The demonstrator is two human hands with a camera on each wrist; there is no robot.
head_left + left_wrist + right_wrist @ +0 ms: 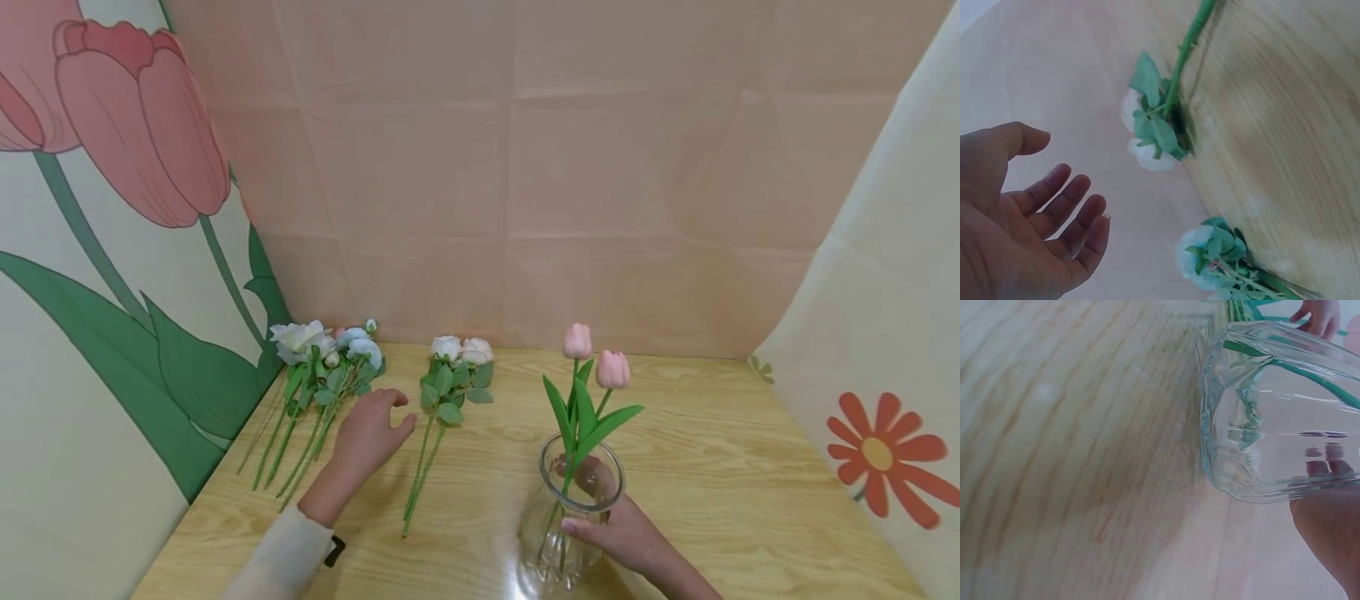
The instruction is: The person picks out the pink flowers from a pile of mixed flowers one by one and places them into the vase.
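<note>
Two pink tulips (592, 358) with green leaves stand in a clear glass vase (558, 542) at the front right of the table. My right hand (626, 529) grips the vase, thumb on the near side and fingers behind the glass. The right wrist view shows the vase's ribbed base (1235, 419) and a green stem inside. My left hand (375, 433) hovers between two groups of flowers, fingers loosely bent and nothing in them. In the left wrist view its palm (1029, 219) faces the camera, apart from the blooms. Nearest on its right lie two pale roses (461, 350) with long stems.
On the left of the wooden table (712, 467) lies a bunch of white and light blue flowers (330, 350), stems pointing toward me. A plain pinkish backdrop (510, 167) closes off the back. Flower-printed sheets (112, 333) hang at both sides.
</note>
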